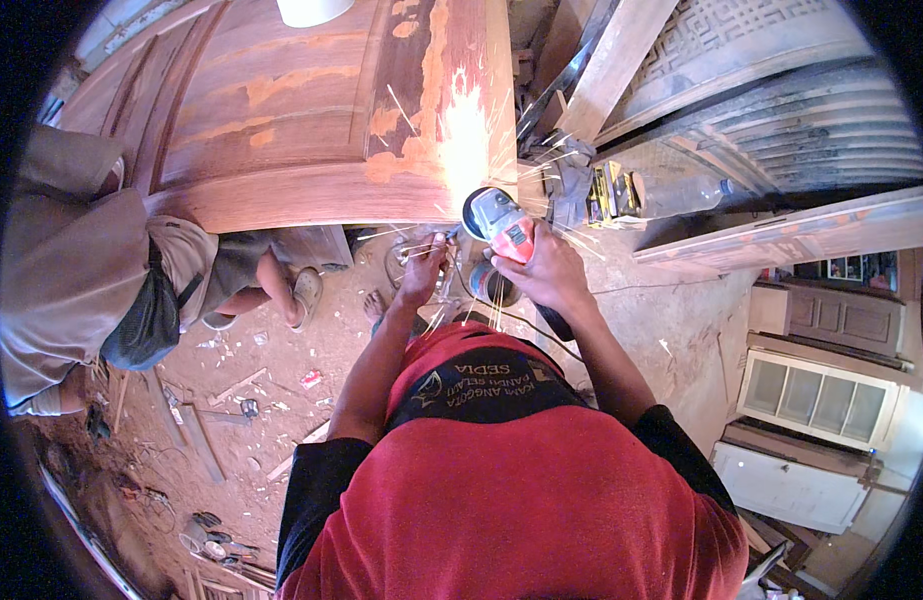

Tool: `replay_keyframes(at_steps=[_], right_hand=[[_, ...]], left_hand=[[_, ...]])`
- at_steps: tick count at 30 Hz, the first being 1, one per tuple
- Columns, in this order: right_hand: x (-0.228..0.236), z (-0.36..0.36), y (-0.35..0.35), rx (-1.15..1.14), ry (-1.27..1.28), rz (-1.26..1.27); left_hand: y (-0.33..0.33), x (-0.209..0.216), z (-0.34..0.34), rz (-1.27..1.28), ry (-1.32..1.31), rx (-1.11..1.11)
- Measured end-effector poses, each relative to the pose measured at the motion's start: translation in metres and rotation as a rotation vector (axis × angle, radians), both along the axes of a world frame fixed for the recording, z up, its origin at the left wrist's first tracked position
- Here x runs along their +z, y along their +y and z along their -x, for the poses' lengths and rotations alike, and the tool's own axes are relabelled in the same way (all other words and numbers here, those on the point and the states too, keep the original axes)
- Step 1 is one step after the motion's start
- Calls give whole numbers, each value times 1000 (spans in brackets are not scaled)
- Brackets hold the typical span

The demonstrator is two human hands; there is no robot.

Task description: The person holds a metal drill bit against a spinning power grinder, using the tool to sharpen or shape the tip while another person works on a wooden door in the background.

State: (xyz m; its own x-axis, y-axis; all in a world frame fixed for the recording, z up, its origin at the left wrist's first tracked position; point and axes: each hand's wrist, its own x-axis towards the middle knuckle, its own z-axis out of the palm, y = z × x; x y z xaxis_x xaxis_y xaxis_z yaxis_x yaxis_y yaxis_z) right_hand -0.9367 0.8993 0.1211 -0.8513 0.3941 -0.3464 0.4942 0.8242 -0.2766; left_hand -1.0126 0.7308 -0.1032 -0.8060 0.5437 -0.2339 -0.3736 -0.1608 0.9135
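My right hand (549, 270) grips a red and grey angle grinder (501, 224), its disc guard close to the lower edge of a large reddish wooden door panel (281, 110). Bright sparks (463, 140) spray up across the panel's right side. My left hand (423, 268) is closed on a small metal piece (447, 236) held just left of the grinder's disc. A black cable runs from the grinder down past my right forearm. Both arms reach forward over my red and black shirt.
Another person in grey clothes and sandals (91, 260) crouches at the left by the panel. Wood scraps and tools litter the dusty floor (231, 400). A plastic bottle (686, 192) and carved frames lie at the right, with white cabinets (811, 400) beyond.
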Motion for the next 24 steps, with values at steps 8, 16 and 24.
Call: replay_keyframes(at_steps=[8, 16, 24], right_hand=[[5, 0, -6, 22, -42, 1], [4, -1, -2, -12, 30, -20], [10, 4, 3, -43, 63, -20]], left_hand=[[-1, -8, 0, -11, -30, 10], [1, -3, -1, 78, 9, -19], [0, 2, 0, 30, -9, -39]])
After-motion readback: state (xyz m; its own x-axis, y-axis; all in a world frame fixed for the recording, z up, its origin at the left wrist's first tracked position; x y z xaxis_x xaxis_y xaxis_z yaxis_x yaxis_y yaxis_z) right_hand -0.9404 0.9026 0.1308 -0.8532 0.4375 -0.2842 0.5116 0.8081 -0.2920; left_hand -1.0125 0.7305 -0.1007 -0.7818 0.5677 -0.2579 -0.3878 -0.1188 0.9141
